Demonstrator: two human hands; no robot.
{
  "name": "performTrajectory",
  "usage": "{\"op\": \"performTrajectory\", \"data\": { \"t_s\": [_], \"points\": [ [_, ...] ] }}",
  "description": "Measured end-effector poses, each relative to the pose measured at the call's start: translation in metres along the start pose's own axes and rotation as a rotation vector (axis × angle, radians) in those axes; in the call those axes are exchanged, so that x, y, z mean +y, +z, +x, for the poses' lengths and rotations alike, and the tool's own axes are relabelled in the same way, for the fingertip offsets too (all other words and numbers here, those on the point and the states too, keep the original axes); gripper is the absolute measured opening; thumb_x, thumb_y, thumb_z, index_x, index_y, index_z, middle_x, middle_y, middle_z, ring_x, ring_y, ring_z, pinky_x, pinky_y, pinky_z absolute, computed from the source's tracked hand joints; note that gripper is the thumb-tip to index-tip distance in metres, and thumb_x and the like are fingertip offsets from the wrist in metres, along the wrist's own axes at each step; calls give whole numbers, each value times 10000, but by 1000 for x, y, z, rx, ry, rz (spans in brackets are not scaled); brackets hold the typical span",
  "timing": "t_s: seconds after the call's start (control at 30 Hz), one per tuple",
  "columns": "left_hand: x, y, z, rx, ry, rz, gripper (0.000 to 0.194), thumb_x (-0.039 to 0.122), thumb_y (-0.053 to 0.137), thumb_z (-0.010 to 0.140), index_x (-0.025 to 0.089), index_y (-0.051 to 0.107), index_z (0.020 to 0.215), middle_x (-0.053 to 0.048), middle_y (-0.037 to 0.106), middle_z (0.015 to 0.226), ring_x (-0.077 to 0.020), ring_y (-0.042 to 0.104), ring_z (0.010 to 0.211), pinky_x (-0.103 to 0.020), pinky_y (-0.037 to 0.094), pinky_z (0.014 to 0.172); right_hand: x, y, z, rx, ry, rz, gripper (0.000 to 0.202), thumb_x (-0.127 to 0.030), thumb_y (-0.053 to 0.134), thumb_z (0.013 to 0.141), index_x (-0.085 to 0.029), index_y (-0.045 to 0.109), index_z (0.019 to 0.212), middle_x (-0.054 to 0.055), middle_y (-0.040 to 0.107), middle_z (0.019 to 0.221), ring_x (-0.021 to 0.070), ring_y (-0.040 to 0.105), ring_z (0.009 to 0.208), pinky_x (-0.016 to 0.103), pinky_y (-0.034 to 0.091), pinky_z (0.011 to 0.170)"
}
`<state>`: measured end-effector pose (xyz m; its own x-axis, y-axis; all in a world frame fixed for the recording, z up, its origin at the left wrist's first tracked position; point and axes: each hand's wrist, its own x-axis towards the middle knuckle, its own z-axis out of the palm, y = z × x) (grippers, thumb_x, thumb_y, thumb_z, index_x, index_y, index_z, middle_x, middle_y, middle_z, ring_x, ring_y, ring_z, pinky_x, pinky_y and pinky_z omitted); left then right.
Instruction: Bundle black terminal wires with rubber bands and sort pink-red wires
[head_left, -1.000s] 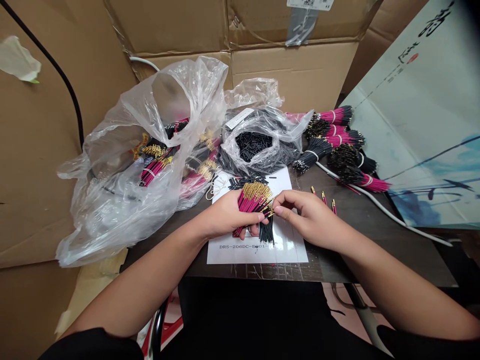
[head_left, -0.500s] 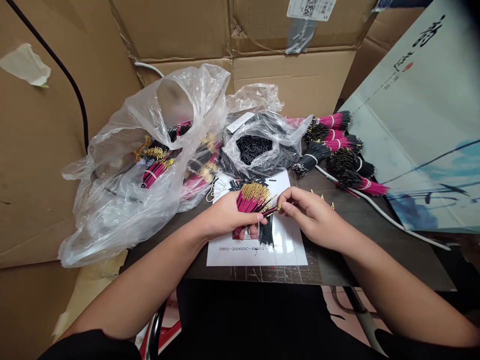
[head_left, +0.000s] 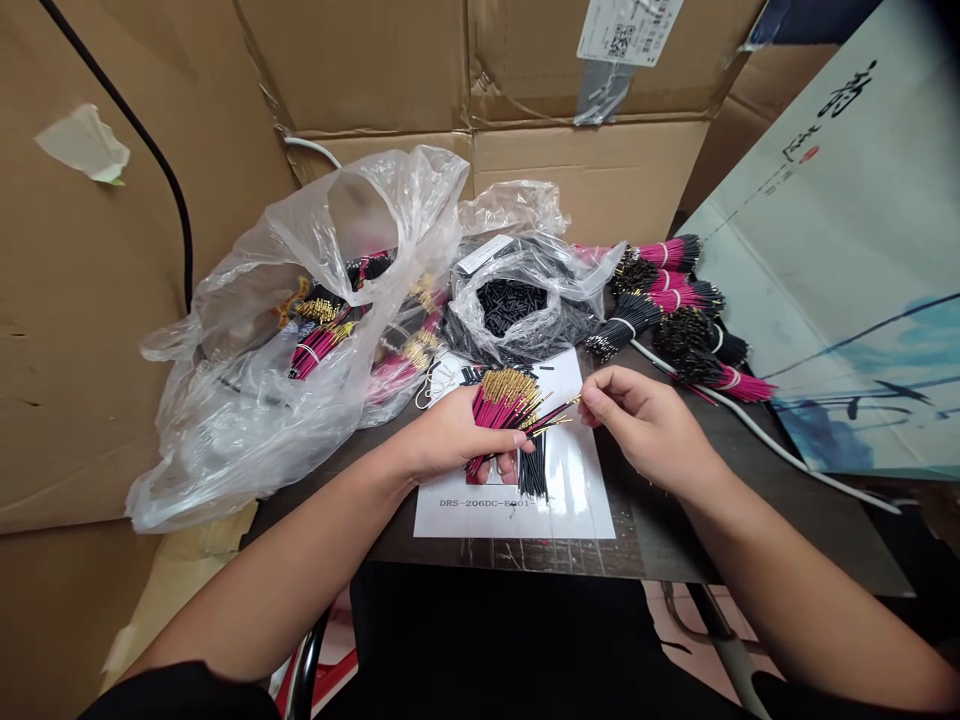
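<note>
My left hand [head_left: 454, 430] is closed around a bundle of pink and black wires [head_left: 501, 408] with gold metal terminals, its thumb across the front. A few wires fan out to the right from under that thumb. My right hand [head_left: 637, 415] pinches the gold tip of one such wire [head_left: 562, 405] between thumb and forefinger. Below the bundle, black wire ends [head_left: 533, 472] lie over a white printed sheet [head_left: 577, 490]. Short black sleeves [head_left: 541, 369] are scattered at the sheet's far edge.
An open clear bag [head_left: 577, 318] full of short black sleeves stands behind the sheet. A larger clear plastic bag [head_left: 247, 440] with wire bundles spreads at left. Tied wire bundles [head_left: 679, 300] and a white cable [head_left: 810, 455] lie at right. Cardboard walls [head_left: 570, 170] enclose the back.
My right hand has moved slightly right, away from the bundle, with the pinched wire tip. The fanned wires are spread wider. My left hand stays in place; the view has tilted slightly.
</note>
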<state>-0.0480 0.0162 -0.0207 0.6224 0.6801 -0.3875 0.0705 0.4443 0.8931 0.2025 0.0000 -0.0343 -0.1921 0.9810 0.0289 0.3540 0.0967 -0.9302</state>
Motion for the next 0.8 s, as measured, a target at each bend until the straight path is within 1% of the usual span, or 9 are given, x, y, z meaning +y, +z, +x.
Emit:
{"op": "performTrajectory", "data": {
  "t_s": [0.1,0.2,0.27,0.43,0.5,0.6,0.67,0.73,0.8],
  "points": [
    [-1,-1,0,-4,2,4,232,229,779,845,94,635,965,-84,739,770,-137,659,551,-198,476,383,-2,-3,0,-17,0,-13,257,-433,606,984,-200,644,885,22,664,792,166,612,745,316,478,716],
    [-1,-2,1,-15,7,26,202,248,767,859,81,670,916,-72,707,675,-140,648,539,-197,474,387,-3,-7,0,-2,-1,3,246,-433,625,971,-203,648,887,19,661,792,165,611,747,312,483,718],
    [-1,-2,0,-13,6,32,198,252,765,860,80,676,901,-67,698,656,-137,641,531,-198,473,388,-4,-11,0,9,-2,-5,241,-437,637,962,-206,659,895,19,661,798,166,608,747,312,482,719],
    [2,-1,-1,-2,-4,11,222,243,785,840,103,642,936,-77,738,779,-123,643,550,-198,479,394,-7,-16,0,2,-8,-101,238,-446,663,937,-216,696,886,25,687,829,172,599,743,321,467,701],
    [2,-1,-1,-7,-2,12,233,246,784,842,108,633,953,-70,738,792,-121,644,551,-195,475,392,-9,-16,0,-3,-26,-143,220,-429,674,929,-220,709,871,24,704,835,175,610,753,324,468,714],
    [2,-1,-2,-12,5,24,244,252,781,847,112,625,971,-67,740,805,-119,645,551,-196,474,391,-12,-12,-1,-47,-42,-193,206,-405,678,925,-221,724,845,24,729,839,177,631,766,324,475,728],
    [1,-2,-2,-10,4,35,256,258,784,847,116,617,979,-68,743,820,-119,644,554,-197,475,392,-13,-11,-1,-60,-30,-185,201,-413,683,920,-220,736,896,25,737,843,178,639,758,323,484,717],
    [1,-2,-2,-5,-2,45,266,266,790,844,119,612,977,-67,745,825,-115,638,546,-198,473,393,-12,-11,-1,-57,-24,-170,229,-421,690,917,-224,744,1020,27,744,863,182,650,762,325,497,715],
    [1,-1,-2,-4,-7,52,269,273,794,840,119,614,967,-66,745,819,-114,635,541,-199,473,395,-13,-12,-1,-89,-58,-182,236,-402,669,936,-229,746,1076,36,756,923,191,670,817,333,508,756]
  ]
}}
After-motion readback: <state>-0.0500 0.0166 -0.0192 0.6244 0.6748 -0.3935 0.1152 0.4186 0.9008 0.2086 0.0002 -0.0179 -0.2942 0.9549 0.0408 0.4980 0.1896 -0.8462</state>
